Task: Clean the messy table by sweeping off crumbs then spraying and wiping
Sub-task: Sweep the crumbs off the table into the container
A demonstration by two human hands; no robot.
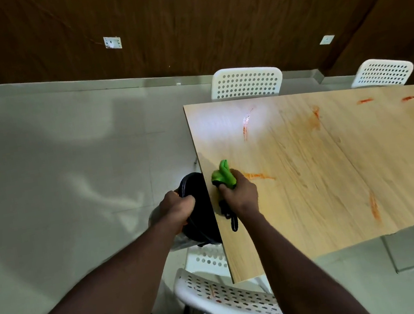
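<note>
right grip (238, 192) is curled round a green tool (223, 176), seemingly a small hand brush with a dark tuft and a black loop trailing toward six o'clock, though it could be a bunched cloth; left grip (178, 204) is clenched on the rim of a black bin (199, 212). the wooden desk (339, 176) fills the three o'clock half of the view, with white perforated chairs (245, 82) at its twelve and six o'clock sides. the bin hangs just below the desk's nine o'clock edge, placed to catch sweepings. the tool rests on the desk just inside that edge. orange smears (257, 176) streak the top from beside the right grip out to two o'clock; crumbs are too small to tell. the tool looks light and easy to steer from its green end; the bin seems light but awkward, best held by the rim.
</note>
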